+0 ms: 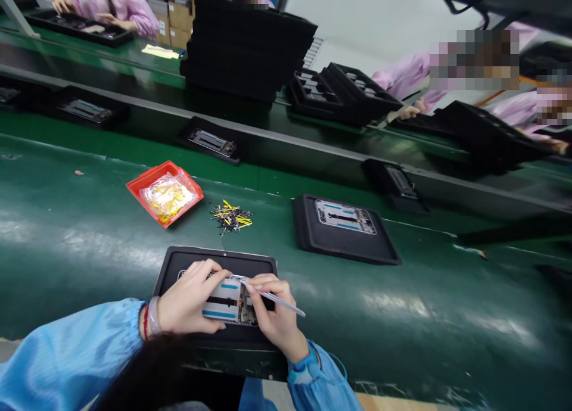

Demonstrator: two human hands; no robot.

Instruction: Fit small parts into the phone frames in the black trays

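Note:
A phone housing with blue strips and a dark flex cable lies on a black foam tray at the table edge before me. My left hand rests over its left part, thumb at the near edge and index finger at the far edge, holding it. In my right hand are metal tweezers, pinched between thumb and fingers. Their tips meet the far edge of the housing beside my left index finger. Whether a small part sits between the tips is too small to tell.
Beyond the tray stand a red bin of bagged yellow parts and a loose pile of small black-and-yellow parts. Another foam tray with a phone housing lies right. Behind runs a line with more trays, a tall black tray stack and co-workers in pink.

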